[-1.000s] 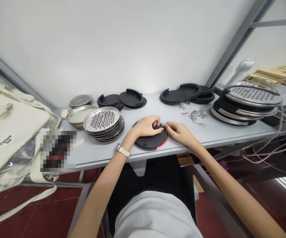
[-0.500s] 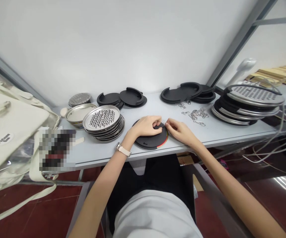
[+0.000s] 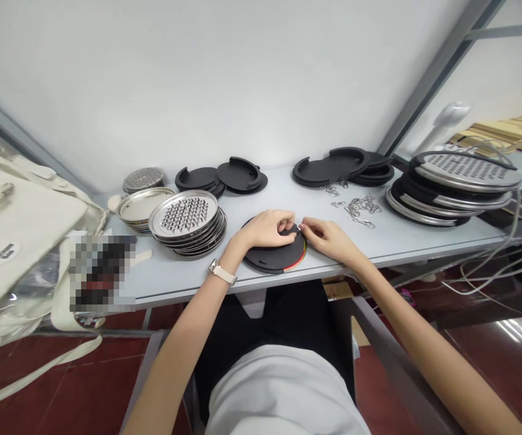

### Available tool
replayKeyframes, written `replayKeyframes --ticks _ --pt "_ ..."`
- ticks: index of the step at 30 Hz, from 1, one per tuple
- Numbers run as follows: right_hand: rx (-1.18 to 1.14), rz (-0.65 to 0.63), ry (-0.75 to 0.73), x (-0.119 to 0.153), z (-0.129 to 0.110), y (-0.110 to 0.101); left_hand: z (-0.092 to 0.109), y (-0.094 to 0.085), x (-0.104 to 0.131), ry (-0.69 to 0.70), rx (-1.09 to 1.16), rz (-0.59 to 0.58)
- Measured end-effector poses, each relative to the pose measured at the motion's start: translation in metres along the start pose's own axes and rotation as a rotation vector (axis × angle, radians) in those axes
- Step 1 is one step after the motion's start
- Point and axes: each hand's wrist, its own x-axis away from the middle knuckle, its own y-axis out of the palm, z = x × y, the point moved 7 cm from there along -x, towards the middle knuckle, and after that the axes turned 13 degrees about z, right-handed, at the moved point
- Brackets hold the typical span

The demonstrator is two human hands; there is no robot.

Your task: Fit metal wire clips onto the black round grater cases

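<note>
In front of me on the table lies a round black holder (image 3: 267, 260) with a red and yellow rim showing along its right edge. My left hand (image 3: 270, 229) rests over it, fingers curled and gripping near the right edge; what lies under the fingertips is hidden. At that same edge my right hand (image 3: 327, 238) pinches a small shiny metal clip (image 3: 298, 227), mostly covered by the fingers. Several similar wire clips (image 3: 361, 206) lie in a loose heap beyond my right hand. Left of the holder stands a stack of round metal graters (image 3: 187, 216).
Black round holders lie at the back, left (image 3: 241, 175) and right (image 3: 310, 174). A stack of graters in black holders (image 3: 454, 190) stands at the right, near white cables (image 3: 512, 241). Metal discs (image 3: 145, 206) and a cream bag (image 3: 20, 223) are at the left.
Both hands stay at the holder's right edge, with only slight finger movement. The metal clip at my right fingertips shows a little more. The view has shifted slightly.
</note>
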Motion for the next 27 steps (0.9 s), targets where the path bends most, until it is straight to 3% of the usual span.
replayKeyframes --ticks 3,6,11,19,27 --pt "0.002 -0.003 0.006 0.000 0.000 0.000 0.002 -0.001 0.001 0.015 0.000 -0.015" --pt "0.005 0.004 0.009 0.001 0.000 0.000 0.011 -0.003 0.005 0.118 -0.056 -0.025" --pt "-0.016 0.001 0.003 0.000 -0.001 0.000 0.018 -0.006 0.014 0.216 -0.301 -0.042" --pt "-0.044 0.030 0.041 -0.003 0.007 0.003 0.008 -0.007 0.014 0.107 -0.211 -0.058" --pt "-0.040 -0.016 0.003 -0.002 0.000 0.006 0.011 -0.007 0.014 0.116 -0.220 -0.059"
